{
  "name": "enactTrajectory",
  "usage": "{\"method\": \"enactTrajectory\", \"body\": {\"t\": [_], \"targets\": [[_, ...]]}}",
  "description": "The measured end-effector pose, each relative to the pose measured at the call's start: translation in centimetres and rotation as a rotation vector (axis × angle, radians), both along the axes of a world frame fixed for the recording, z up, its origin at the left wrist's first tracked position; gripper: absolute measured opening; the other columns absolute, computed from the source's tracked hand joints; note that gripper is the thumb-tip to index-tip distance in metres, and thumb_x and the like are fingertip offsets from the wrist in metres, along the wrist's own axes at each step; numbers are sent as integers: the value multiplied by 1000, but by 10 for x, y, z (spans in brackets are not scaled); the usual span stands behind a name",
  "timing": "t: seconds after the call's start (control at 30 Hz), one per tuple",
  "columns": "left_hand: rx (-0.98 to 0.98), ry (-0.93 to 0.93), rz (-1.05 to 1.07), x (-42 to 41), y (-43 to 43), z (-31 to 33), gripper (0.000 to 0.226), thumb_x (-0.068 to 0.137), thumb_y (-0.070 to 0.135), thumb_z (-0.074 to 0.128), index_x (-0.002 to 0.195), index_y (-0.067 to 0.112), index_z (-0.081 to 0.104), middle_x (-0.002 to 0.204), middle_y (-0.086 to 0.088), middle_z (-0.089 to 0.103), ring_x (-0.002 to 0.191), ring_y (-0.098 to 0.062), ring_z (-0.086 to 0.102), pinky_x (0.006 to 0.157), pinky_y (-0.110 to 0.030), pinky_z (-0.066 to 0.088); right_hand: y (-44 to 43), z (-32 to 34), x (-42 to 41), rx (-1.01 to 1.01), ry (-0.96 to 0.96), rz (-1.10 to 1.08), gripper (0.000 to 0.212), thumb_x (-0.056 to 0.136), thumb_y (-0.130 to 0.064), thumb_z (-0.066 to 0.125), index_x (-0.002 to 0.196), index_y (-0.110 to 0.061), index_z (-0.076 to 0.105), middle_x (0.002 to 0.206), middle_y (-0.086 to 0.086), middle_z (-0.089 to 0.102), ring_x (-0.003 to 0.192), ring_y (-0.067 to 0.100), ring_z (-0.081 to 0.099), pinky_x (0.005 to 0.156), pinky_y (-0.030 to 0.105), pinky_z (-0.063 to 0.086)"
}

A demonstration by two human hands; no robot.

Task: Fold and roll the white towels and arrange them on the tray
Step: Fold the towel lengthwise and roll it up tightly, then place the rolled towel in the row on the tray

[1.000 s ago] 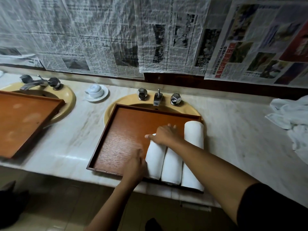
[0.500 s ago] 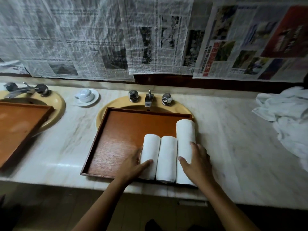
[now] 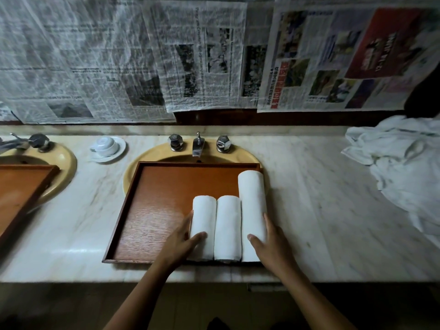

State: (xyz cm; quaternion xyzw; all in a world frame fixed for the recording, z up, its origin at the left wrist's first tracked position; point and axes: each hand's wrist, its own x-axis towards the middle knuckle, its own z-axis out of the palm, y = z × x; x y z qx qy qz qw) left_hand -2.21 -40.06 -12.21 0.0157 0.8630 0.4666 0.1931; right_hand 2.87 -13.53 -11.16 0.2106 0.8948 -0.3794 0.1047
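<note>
Along the near edge of the tray, left grip and right grip, fingers nearly straight and clasping nothing, press three rolled towels together, seemingly to square the row.

Two bare forearms, bare left hand, bare right hand

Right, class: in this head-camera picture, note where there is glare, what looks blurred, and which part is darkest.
Head view: pale glare streak on the marble counter left of the tray; newspaper print at upper left smeared and unreadable; darkest below the counter's front edge; rolled towels bright and sharp.
</note>
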Motion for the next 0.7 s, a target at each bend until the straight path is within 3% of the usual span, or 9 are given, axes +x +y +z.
{"method": "enactTrajectory", "body": {"t": [0.1, 0.27, 0.37, 0.47, 0.57, 0.7], "targets": [[-31, -42, 20, 0, -2, -3, 73, 94, 60, 62, 155, 49, 23, 129, 3, 59, 109, -22, 63, 88, -39, 56, 1, 0, 0, -24, 4, -2, 80, 97, -50, 61, 162, -34, 16, 159, 6, 36, 138, 28, 45, 111, 46, 44], [-43, 7, 12, 5, 5, -1, 68, 96, 56, 60, 155, 36, 31, 143, 4, 56, 116, -16, 57, 87, -31, 46, 7, 0, 5, -65, 24, 12, 76, 99, -50, 59, 161, -34, 18, 159, 1, 34, 138, 23, 45, 108, 41, 48], [-114, 25, 64, 10, 5, -1, 81, 92, 69, 56, 158, 31, 28, 152, -4, 48, 131, -23, 52, 103, -45, 47, 13, -1, 5, -65, 31, 6, 71, 100, -50, 56, 160, -33, 23, 157, 2, 38, 136, 22, 47, 107, 39, 47], [-184, 75, 123, 16, 9, 5, 85, 94, 61, 58, 161, 23, 23, 155, -12, 40, 138, -30, 45, 111, -51, 42, 21, 0, 6, -65, 21, -5, 66, 102, -49, 54, 159, -29, 28, 156, 2, 40, 136, 23, 47, 104, 34, 43], [-248, 197, 131, 20, 15, 14, 75, 96, 51, 62, 157, 20, 33, 152, -12, 40, 138, -29, 42, 109, -46, 40, 34, -2, 10, -67, 23, -30, 61, 102, -48, 55, 156, -28, 36, 155, 3, 44, 136, 24, 50, 107, 39, 46], [-345, 345, 88, 22, 33, 22, 69, 90, 60, 50, 146, 20, 47, 141, -9, 50, 126, -30, 48, 99, -50, 43, 59, -5, 21, -58, 52, -84, 48, 103, -42, 55, 147, -24, 49, 148, 3, 53, 122, 20, 57, 101, 34, 46]]}}
